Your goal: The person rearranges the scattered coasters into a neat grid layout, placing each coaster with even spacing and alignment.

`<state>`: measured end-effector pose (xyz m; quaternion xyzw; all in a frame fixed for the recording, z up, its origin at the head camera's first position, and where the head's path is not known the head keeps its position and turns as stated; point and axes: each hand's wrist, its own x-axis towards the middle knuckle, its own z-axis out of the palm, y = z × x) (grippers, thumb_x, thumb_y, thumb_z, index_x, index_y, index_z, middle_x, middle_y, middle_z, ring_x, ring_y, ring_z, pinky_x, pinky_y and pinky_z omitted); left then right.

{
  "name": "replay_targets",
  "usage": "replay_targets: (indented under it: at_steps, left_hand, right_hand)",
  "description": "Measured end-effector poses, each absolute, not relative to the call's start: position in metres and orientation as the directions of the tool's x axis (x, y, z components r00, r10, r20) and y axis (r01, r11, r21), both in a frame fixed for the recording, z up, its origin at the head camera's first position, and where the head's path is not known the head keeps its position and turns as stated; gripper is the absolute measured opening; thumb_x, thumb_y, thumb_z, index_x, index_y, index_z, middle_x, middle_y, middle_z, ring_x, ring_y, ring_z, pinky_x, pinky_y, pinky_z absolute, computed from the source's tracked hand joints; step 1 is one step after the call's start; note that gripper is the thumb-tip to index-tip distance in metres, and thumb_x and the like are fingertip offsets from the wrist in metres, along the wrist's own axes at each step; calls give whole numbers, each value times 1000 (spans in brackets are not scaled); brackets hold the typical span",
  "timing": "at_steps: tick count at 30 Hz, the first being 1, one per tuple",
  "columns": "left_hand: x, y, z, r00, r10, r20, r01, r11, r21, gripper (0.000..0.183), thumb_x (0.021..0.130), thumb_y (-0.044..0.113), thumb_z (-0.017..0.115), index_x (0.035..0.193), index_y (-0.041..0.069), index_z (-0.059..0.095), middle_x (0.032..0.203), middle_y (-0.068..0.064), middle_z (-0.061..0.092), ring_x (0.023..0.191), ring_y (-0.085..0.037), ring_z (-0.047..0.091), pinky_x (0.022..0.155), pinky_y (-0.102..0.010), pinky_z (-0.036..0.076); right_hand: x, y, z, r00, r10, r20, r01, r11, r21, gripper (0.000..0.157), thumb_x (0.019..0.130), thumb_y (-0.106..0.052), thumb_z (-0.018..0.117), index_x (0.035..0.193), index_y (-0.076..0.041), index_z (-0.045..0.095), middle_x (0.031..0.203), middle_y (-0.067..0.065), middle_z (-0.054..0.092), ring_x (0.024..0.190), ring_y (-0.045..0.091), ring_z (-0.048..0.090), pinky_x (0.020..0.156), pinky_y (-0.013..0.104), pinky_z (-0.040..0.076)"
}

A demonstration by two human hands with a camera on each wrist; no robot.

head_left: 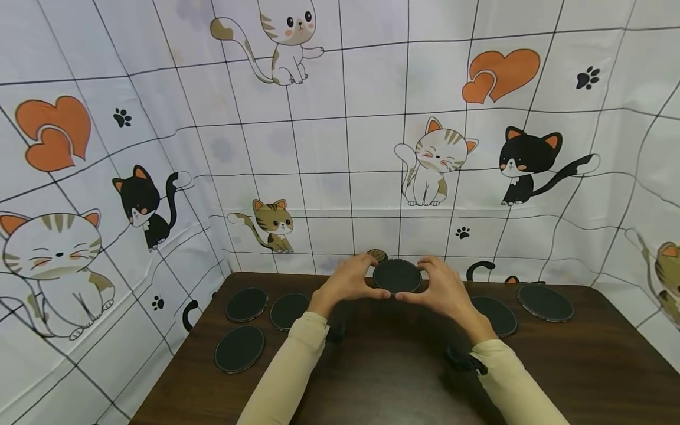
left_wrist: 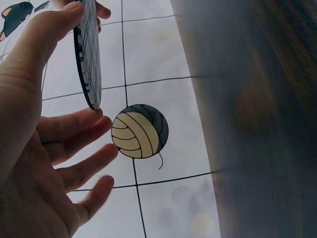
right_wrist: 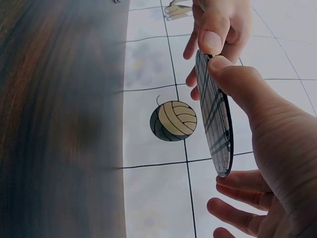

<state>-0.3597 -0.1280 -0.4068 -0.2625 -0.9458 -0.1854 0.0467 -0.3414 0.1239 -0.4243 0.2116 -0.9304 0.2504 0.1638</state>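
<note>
Both hands hold a round coaster between them above the back of the table. Its dark face shows in the head view, and the right wrist view shows a plaid pattern on the coaster's other face. At its left edge, the left hand pinches it between thumb and fingertips. On the opposite edge, the right hand grips it the same way. The thumbs lie close together along the near rim. The left wrist view shows the coaster almost edge-on, with the lower fingers spread beside it.
Three dark coasters lie on the left of the brown table, one of them a front coaster. Two more lie on the right, including the far-right coaster. A white cat-print cloth hangs behind the table's back edge.
</note>
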Motion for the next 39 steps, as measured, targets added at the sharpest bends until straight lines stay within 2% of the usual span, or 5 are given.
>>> replay_targets:
  at_steps: [13,17,25,32,39]
  left_hand:
    - [-340,-146,-413,-840,488,238,542,780,313,81,81,66,76,137,10,59,139,-7,57,133,-25,49,111,-58,31]
    - [-333,-155,-418,-834,489,257,551,773,314,81,80,67,77,136,11,60,135,-4,59,130,-24,51,110,-56,32]
    - [-322,-158,-422,-842,474,256,534,797,281,83,80,72,73,135,12,59,125,1,59,121,-20,55,110,-53,34]
    - [-314,-165,-421,-850,454,265,518,811,271,84,80,72,73,137,12,59,135,-2,57,125,-22,54,108,-55,36]
    - [-304,-176,-422,-836,453,309,533,805,260,82,78,70,76,133,11,63,138,-4,58,130,-23,52,109,-52,36]
  right_hand:
    - [-323,111,-421,-828,-339,446,-525,748,-405,95,70,-66,85,130,5,63,138,21,55,122,44,53,96,67,41]
    - [-319,106,-426,-829,-353,434,-534,732,-423,95,71,-67,84,129,5,64,135,20,57,119,41,56,94,63,46]
    - [-314,104,-431,-821,-370,435,-548,724,-419,95,70,-70,83,128,4,64,135,16,57,120,40,56,95,64,44]
    - [-310,99,-430,-803,-380,460,-570,713,-407,93,70,-68,84,127,4,65,134,18,57,117,41,59,92,65,45]
    - [-305,91,-429,-803,-414,429,-584,689,-429,90,71,-69,83,126,1,66,132,13,58,107,33,64,86,56,52]
